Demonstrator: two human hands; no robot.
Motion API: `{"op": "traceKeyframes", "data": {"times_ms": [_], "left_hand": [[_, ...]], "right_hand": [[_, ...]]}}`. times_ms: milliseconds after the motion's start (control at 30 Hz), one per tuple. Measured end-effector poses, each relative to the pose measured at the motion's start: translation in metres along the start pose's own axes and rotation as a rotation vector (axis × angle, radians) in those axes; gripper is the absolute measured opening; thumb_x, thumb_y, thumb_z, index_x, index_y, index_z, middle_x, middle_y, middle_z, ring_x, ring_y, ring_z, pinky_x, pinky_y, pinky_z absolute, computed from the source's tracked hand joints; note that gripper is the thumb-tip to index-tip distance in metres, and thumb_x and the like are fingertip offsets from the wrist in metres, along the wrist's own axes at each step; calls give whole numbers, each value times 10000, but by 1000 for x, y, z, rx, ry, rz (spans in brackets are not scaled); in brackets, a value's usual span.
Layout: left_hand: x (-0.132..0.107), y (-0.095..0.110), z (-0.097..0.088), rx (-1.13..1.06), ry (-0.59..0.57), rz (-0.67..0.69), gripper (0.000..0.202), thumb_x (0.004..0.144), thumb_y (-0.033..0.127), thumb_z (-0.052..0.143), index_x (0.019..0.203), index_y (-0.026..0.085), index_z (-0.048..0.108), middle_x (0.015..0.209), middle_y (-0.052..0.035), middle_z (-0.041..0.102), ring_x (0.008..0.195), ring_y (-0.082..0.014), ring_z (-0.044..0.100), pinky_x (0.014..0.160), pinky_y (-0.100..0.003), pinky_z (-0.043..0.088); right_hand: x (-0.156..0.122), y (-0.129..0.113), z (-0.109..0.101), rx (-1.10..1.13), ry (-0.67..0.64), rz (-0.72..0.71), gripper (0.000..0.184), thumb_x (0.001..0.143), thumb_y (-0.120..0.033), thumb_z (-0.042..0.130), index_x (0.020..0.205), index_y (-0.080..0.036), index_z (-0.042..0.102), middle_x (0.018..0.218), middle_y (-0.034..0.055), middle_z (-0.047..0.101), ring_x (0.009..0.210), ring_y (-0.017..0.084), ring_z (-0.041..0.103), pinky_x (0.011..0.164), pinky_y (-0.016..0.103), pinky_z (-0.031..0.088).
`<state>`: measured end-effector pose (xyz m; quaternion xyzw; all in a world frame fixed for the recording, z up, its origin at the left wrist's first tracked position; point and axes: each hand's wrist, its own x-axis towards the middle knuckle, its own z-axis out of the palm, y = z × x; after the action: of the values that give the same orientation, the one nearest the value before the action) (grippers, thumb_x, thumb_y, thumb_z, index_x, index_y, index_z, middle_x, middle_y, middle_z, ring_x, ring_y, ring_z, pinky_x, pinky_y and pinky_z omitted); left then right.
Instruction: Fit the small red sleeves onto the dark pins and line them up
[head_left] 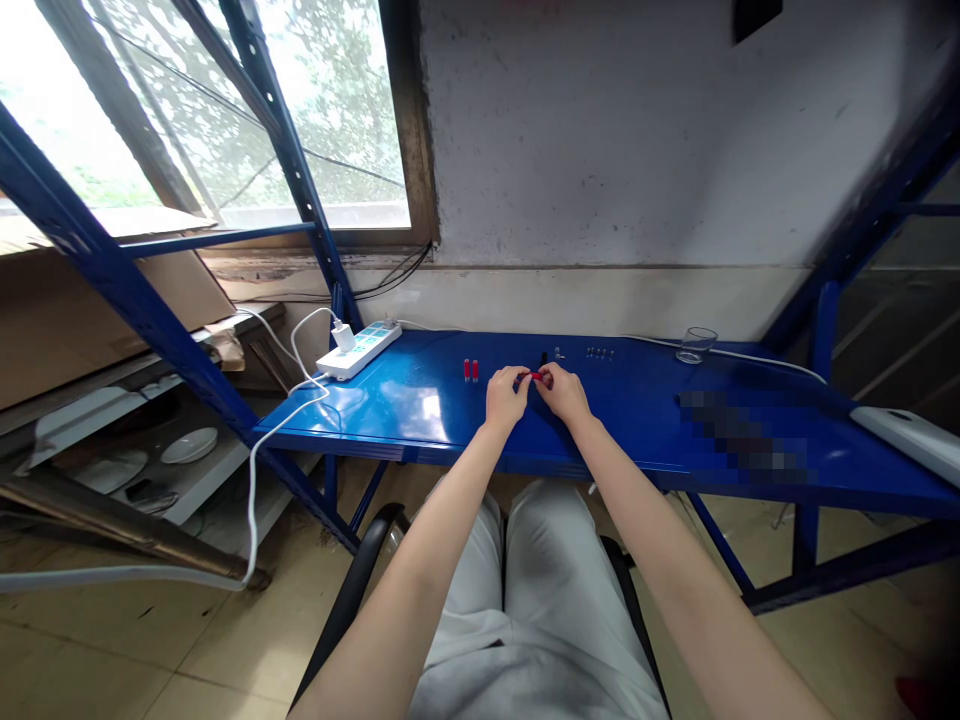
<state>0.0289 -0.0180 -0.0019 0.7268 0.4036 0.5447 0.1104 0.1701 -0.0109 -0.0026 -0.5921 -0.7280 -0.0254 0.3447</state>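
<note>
Between my fingertips is a small red cylinder, lying roughly sideways just over the blue table. My left hand pinches its left end, and my right hand grips the right end; the fingers cover much of it. Two similar red cylinders with silvery lower ends stand or lie side by side left of my left hand; which, I cannot tell. Just behind my right hand is a small black piece, with a tiny clear or metallic part beside it. Farther right, several tiny shiny parts sit in rows.
The blue table runs along the wall. At its left stands a white power strip with a plug and cables. A clear glass is at the back right, near a blurred dark object. Blue uprights flank both sides.
</note>
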Motion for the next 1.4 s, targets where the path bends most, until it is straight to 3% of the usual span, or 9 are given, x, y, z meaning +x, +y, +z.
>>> {"op": "traceKeyframes", "data": {"times_ms": [333, 433, 567, 733, 933, 1200, 1400], "left_hand": [[9, -1, 6, 49, -89, 29, 159, 814, 202, 518, 918, 186, 637, 897, -59, 653, 781, -161, 567, 768, -298, 440], [30, 0, -1, 105, -189, 57, 134, 793, 199, 547, 872, 196, 655, 882, -58, 665, 800, -178, 575, 781, -310, 425], [74, 5, -20, 224, -408, 77, 65, 731, 193, 619, 743, 213, 679, 774, -44, 668, 777, -208, 585, 864, -386, 364], [114, 1, -37, 428, -504, 37, 107, 631, 85, 653, 591, 184, 644, 590, -37, 599, 745, -225, 575, 920, -449, 285], [110, -20, -45, 503, -619, 36, 205, 563, 49, 632, 448, 182, 528, 483, -19, 532, 732, -233, 578, 961, -472, 226], [103, -36, -48, 348, -488, -11, 278, 586, 124, 624, 368, 202, 471, 400, -10, 463, 733, -229, 581, 975, -453, 227], [105, -34, -53, 433, -572, -28, 263, 526, 11, 593, 374, 187, 471, 422, -12, 491, 722, -237, 578, 967, -471, 199]], "right_hand": [[-1, 5, 1, 0, 18, 14, 190, 786, -268, 449, 933, -184, 535, 721, 27, 608, 638, 157, 555, 572, 239, 328], [-1, 8, 3, 33, 32, 7, 234, 793, -303, 451, 982, -183, 521, 727, 25, 612, 649, 160, 566, 569, 236, 333], [-1, 9, 4, 66, 42, 11, 293, 810, -319, 439, 1058, -170, 489, 751, 32, 619, 630, 155, 569, 565, 235, 346], [-1, 7, 3, 56, 10, 3, 304, 826, -320, 416, 1081, -164, 475, 734, 33, 602, 611, 149, 558, 544, 232, 355], [-1, 4, 0, 98, -26, 22, 281, 822, -318, 415, 1058, -184, 487, 744, 36, 596, 625, 161, 554, 535, 240, 351], [0, 5, 1, 116, -32, 28, 258, 815, -312, 424, 1032, -190, 494, 733, 27, 590, 633, 156, 550, 550, 241, 358], [-1, 3, -1, 128, -40, 28, 249, 812, -311, 433, 1020, -191, 498, 726, 27, 587, 625, 155, 543, 534, 239, 349]]}}
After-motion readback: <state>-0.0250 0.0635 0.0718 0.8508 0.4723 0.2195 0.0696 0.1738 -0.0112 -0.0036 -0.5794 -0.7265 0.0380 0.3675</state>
